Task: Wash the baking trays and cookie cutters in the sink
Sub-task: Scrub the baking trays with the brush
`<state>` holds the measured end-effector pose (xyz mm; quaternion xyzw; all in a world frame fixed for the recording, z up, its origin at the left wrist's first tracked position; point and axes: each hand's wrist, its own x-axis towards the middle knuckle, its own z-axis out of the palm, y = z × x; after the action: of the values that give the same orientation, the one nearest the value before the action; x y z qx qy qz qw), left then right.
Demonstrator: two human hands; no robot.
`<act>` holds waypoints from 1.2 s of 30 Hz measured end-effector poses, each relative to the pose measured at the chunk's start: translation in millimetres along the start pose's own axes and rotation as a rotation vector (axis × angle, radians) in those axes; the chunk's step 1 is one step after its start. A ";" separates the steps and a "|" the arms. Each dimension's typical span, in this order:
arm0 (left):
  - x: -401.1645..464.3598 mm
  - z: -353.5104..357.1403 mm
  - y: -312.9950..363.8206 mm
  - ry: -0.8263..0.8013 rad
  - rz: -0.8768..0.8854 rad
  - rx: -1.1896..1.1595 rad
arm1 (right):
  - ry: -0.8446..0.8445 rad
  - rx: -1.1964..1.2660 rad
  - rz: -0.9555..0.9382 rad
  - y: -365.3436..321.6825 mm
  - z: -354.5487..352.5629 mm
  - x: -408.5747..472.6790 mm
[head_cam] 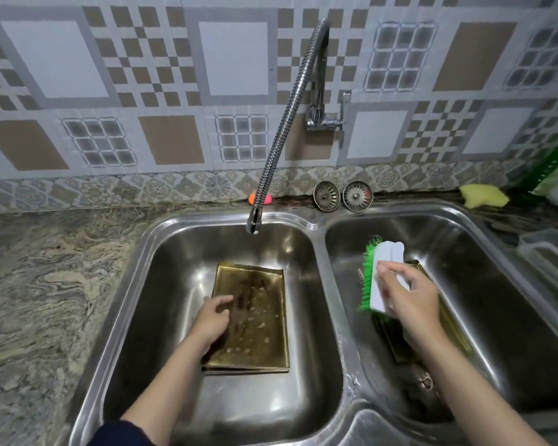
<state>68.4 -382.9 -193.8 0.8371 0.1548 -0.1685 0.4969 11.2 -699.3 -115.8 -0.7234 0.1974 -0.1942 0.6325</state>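
Note:
A dirty gold baking tray (255, 320) lies flat in the left basin of the steel double sink (319, 239), with another tray edge showing under it. My left hand (211, 320) rests on its left rim, fingers curled over the edge. My right hand (406, 297) grips a white scrub brush with green bristles (379, 275) above the right basin. Under that hand lies a second gold tray (455, 329), mostly hidden. No cookie cutters show.
A flexible chrome tap (284, 130) ends over the left basin; no water runs. Two sink strainers (342, 196) lean on the back ledge. A yellow sponge (484, 195) and a green basket (551, 172) sit at the right. Marbled counter (45, 284) spreads left.

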 end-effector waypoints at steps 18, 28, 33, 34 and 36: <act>-34.8 284.5 141.4 -0.401 0.061 0.139 | 0.179 -0.013 0.163 16.9 -160.9 14.0; -27.9 358.2 123.6 -0.194 -0.109 0.463 | -0.060 -0.048 0.234 25.8 -257.2 49.1; -10.2 366.2 102.0 -0.041 -0.080 0.238 | -0.139 -0.034 0.170 15.9 -290.0 81.0; -15.9 364.0 107.3 -0.024 -0.054 0.195 | -0.154 -0.033 0.138 12.0 -295.5 89.3; -31.8 358.5 125.8 -0.007 0.017 0.115 | -0.178 -0.035 0.061 3.8 -305.4 110.3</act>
<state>47.5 -760.4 -242.9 0.8650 0.1358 -0.1760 0.4498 -57.7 -1014.4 -78.1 -0.7423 0.1656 -0.1064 0.6405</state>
